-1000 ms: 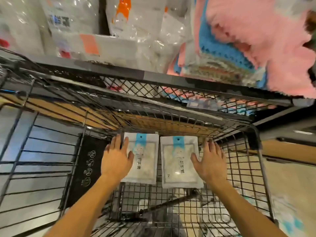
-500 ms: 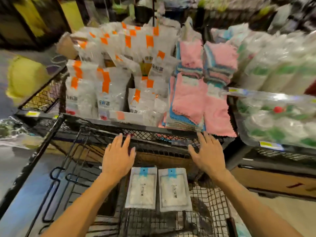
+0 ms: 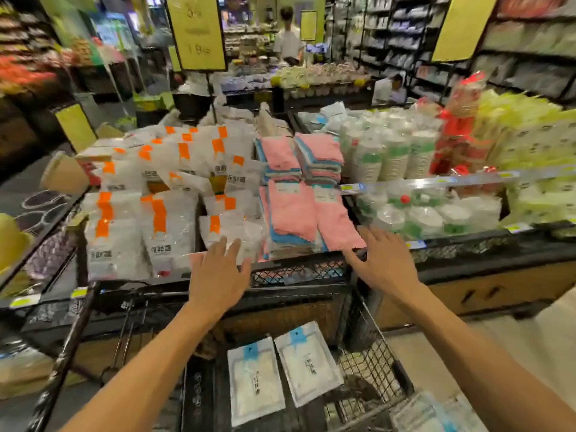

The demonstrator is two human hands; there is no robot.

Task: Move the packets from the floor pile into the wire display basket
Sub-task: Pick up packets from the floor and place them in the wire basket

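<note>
Both hands free above the basket.
My left hand [image 3: 218, 275] and right hand [image 3: 385, 266] spread wide, holding nothing; two packets [image 3: 282, 374] lie flat, side by side, in the wire basket [image 3: 378, 363] at lower centre, leaving room for more.

Bright, even shop light, heavy motion blur throughout, wide-angle bending at the edges, no hard shadows

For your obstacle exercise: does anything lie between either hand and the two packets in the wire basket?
Nothing visible. Both the left hand and right hand hover open above the wire basket, whose top is open over the two packets.
</note>
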